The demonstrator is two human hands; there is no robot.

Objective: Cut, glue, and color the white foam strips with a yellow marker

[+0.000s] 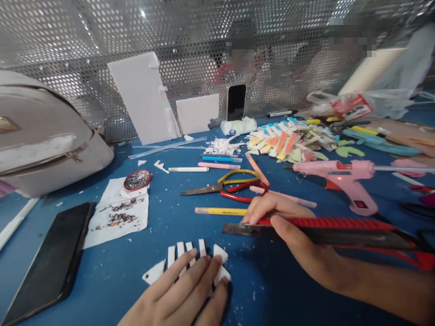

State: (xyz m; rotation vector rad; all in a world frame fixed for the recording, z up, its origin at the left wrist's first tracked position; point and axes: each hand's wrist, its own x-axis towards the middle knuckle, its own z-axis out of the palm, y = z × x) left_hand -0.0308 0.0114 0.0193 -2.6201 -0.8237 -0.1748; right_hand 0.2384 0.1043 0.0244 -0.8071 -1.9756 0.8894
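My left hand (185, 294) lies with fingers stretched over a fishbone-shaped set of white foam pieces (171, 256), covering part of it. A triangular head piece (154, 272) with a small dark hole shows at its left, and a tail piece (220, 252) at its right. My right hand (299, 240) is closed around a red and black utility knife (353, 231). The knife's blade (234, 228) points left, above the table and to the right of the foam pieces. Beyond the knife lie scissors (220, 185) with one yellow and one red handle.
A pink glue gun (340, 176) lies at right, its small light glowing. Several markers (220, 211) and a pile of coloured foam scraps (288, 138) lie behind. A black phone (50, 258), a paper sheet (142, 213) and a bag (44, 136) are at left. Perforated metal (190, 68) stands behind.
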